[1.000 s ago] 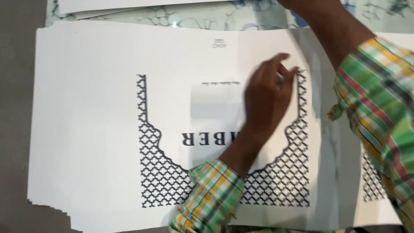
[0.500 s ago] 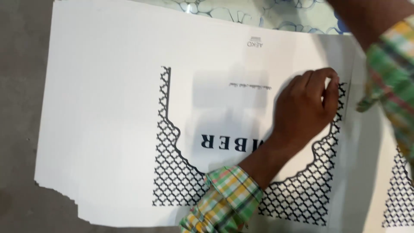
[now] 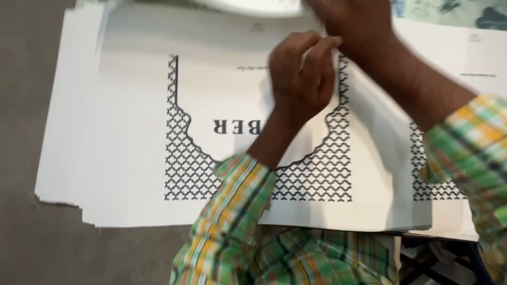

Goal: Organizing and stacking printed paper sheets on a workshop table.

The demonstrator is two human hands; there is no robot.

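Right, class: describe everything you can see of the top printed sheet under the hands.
The top sheet is white paper or thin card, lying flat on a stack of like sheets with ragged, offset edges. It is printed in black: a lattice panel with a scalloped upper outline, thin side borders and bold lettering seen upside down. The left hand rests on its middle with fingers curled; the right hand is at its far edge, blurred. Whether either hand grips it cannot be told.

Both hands (image 3: 317,58) now together at the top sheet's (image 3: 132,132) far edge, right newly arrived.
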